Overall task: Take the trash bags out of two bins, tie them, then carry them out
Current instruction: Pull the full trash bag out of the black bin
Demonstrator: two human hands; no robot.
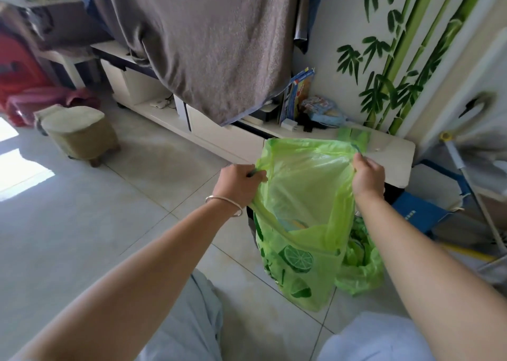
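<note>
A translucent light-green plastic trash bag printed with dark-green lime slices (303, 223) hangs in the air in front of the person, its long axis running roughly up and down, its open mouth at the top and its closed bottom pointing at the floor. The mouth is stretched wide from side to side. The left hand (238, 183) grips the left rim of the bag, its fingers (259, 174) curled tight round a bunched strip of plastic. The right hand (367, 174) pinches the right rim, its fingers curled over the edge. A thin silver bangle (225, 201) sits on the left wrist.

Just behind the bag, to its lower right, a second crumpled light-green plastic bag (360, 267) rests low by the floor. A dark bin rim (250, 215) shows just behind the held bag, at its left edge; most of it is hidden. Beyond the bag stands a low white cabinet (225, 134), and on the end of its top nearest the bag lies a folded green bag pack (354, 135). Above the cabinet, up and left of the bag, hangs a large grey-brown towel (203, 39). To the right of the bag lies a blue flat box (419, 212). Far left of the bag, a round beige padded stool (79, 133) stands on the pale tiled floor (82, 223).
</note>
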